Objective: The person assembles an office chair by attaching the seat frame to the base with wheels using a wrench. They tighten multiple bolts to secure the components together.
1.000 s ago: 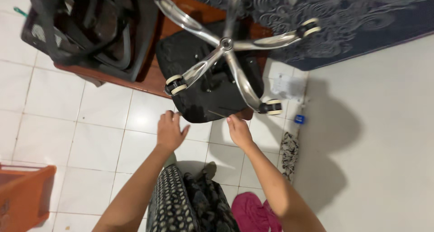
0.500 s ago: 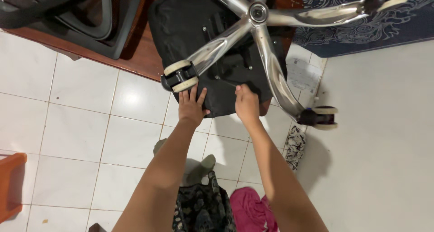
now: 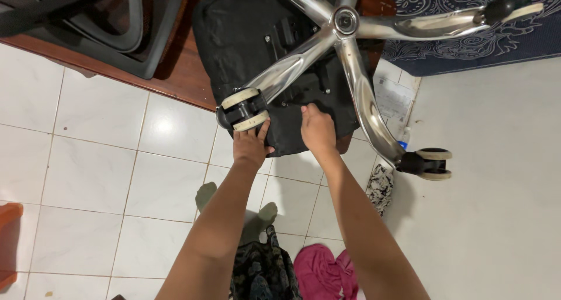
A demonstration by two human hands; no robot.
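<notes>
Hands | left hand fingers on caster | right hand flat on black seat

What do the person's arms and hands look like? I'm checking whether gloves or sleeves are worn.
Both forearms are bare, with no sleeves in view. The left hand and right hand wear no gloves, and no rings, watch or bracelet show.

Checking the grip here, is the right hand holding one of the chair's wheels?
No, the right hand rests flat on the black seat underside.
</notes>
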